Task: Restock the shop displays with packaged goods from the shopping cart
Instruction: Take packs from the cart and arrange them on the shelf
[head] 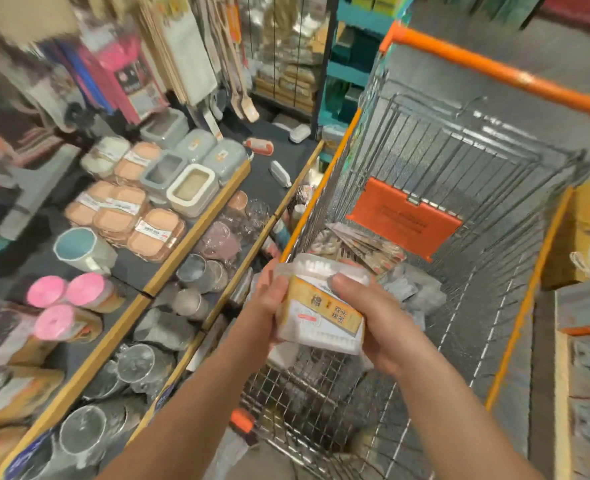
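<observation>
Over the near left corner of the shopping cart (442, 188), a clear plastic box of cotton swabs (321, 306) sits between both hands. It has a yellow and white printed label across its top, and rows of white swab tips show through its long sides. The left hand (269, 299) grips the box's left end, fingers curled round its edge. The right hand (369, 317) grips the right end, its thumb pressed flat on the label and its fingers wrapped beneath. The box is tilted, its far end raised a little toward the cart.

Below and beyond the box, on the wire floor of the cart, lie flat carded packets (366, 244) and some grey wrapped bundles (414, 289); what they hold is too blurred to tell. An orange plastic flap (404, 220) leans against the cart's far wire wall, and an orange handle bar (494, 67) runs along its upper edge.

Left of the cart, stepped shelves (196, 233) with wooden front edges carry goods. On the upper step stand peach-lidded containers (137, 220), grey lidded boxes (189, 157), a teal mug (79, 247) and pink-capped tubs (65, 299). On the lower steps stand clear glass tumblers (137, 368) and metal cups (200, 271). Long wooden utensils (241, 88) and pink packages (130, 74) hang behind the shelves, badly blurred.
</observation>
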The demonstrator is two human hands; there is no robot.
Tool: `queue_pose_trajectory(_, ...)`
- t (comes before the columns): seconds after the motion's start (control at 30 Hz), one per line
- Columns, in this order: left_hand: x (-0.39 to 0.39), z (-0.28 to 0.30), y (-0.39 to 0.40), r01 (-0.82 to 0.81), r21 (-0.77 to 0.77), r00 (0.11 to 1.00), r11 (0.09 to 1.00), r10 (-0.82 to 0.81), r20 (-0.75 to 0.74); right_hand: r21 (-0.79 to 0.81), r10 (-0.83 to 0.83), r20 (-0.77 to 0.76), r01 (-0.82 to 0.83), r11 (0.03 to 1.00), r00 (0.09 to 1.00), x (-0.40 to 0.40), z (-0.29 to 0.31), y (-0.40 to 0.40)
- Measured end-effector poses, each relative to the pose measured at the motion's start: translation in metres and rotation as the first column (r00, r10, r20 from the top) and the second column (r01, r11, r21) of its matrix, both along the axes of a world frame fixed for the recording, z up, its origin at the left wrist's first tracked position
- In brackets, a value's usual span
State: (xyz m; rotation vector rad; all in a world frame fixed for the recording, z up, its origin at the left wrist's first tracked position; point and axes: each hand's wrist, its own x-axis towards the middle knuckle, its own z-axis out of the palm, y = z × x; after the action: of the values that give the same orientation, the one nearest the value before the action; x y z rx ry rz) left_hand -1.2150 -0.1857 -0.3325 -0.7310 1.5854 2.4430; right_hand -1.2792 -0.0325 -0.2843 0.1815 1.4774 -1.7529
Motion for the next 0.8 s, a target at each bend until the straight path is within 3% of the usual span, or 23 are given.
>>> queue_pose_trajectory(0.13, 0.023, 0.051, -0.001, -0.154, 0.011, 0.988, 0.988, 0.154, -0.023, -0.055, 0.081, -0.085, -0.086, 0.995, 0.993, 0.012, 0.052, -0.008)
queue_pose_trajectory(0.27, 0.079, 0.102, -0.011, -0.376, -0.120, 0.924, 0.919, 0.363, -0.116, -0.092, 0.226, -0.223, -0.251, 0.964, 0.948, 0.041, 0.114, -0.020)
queue_pose_trajectory(0.43, 0.199, 0.157, -0.022, -0.680, -0.323, 0.733, 0.659, 0.619, -0.280, -0.067, 0.473, -0.342, -0.523, 0.850, 0.812, 0.121, 0.163, -0.060)
queue_pose_trajectory(0.57, 0.330, 0.208, -0.034, -0.798, -0.327, 0.599, 0.506, 0.720, -0.350, -0.155, 0.583, -0.396, -0.678, 0.719, 0.709, 0.226, 0.207, -0.102)
queue_pose_trajectory(0.67, 0.426, 0.254, -0.044, -0.884, -0.321, 0.456, 0.339, 0.773, -0.440, -0.206, 0.659, -0.448, -0.787, 0.581, 0.604, 0.315, 0.243, -0.141)
queue_pose_trajectory(0.8, 0.542, 0.304, -0.078, -0.941, -0.296, 0.309, 0.166, 0.780, -0.544, -0.280, 0.674, -0.541, -0.864, 0.419, 0.502, 0.425, 0.297, -0.195)
